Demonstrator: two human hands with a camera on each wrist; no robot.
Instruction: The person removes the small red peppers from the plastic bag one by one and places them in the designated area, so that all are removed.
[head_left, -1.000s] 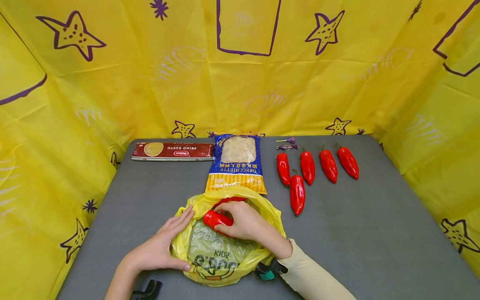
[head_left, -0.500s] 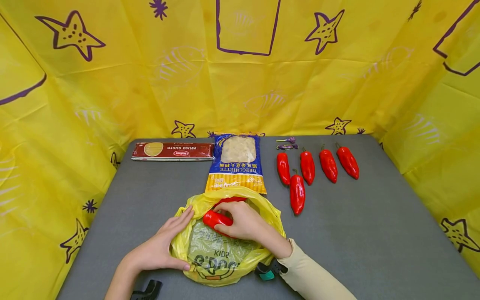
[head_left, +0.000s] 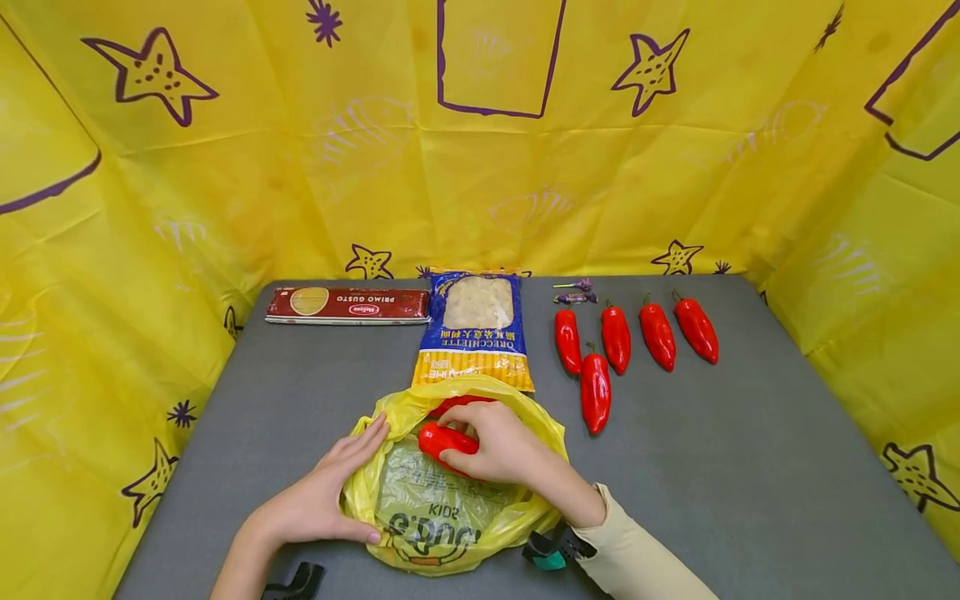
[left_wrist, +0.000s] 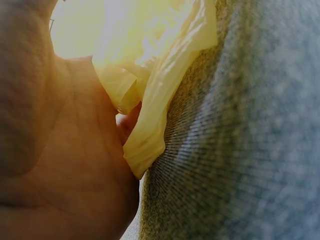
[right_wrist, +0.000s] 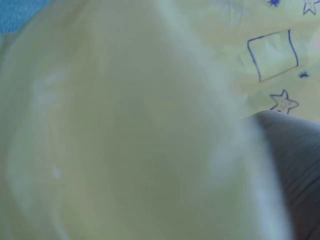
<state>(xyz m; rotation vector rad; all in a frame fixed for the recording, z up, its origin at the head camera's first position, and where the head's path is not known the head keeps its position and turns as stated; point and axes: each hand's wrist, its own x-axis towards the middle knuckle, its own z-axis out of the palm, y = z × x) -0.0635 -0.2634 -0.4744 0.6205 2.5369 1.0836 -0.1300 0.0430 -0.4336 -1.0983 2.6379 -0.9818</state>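
Observation:
A yellow plastic bag (head_left: 420, 500) stands with its mouth wide at the front of the grey table. My right hand (head_left: 498, 446) reaches inside it and grips a red pepper (head_left: 441, 440) between thumb and fingers. Behind that one, more red pepper (head_left: 457, 403) shows inside the bag. Along the bag's left rim lies my left hand (head_left: 326, 496), fingers straight and spread, thumb at the near side. In the left wrist view, a fold of the yellow bag (left_wrist: 155, 110) rests against the palm. Blurred bag plastic (right_wrist: 130, 130) covers most of the right wrist view.
Several red peppers (head_left: 658, 335) lie to the right. Two small purple-wrapped sweets (head_left: 575, 297) are behind them. A blue and yellow orecchiette packet (head_left: 474, 333) lies behind the bag, beside a dark red pasta packet (head_left: 348, 306). Yellow patterned cloth (head_left: 487, 192) walls the table.
My right hand has shifted slightly right within the bag, bringing the red pepper along. The left hand keeps its place. The head view has tilted up a little.

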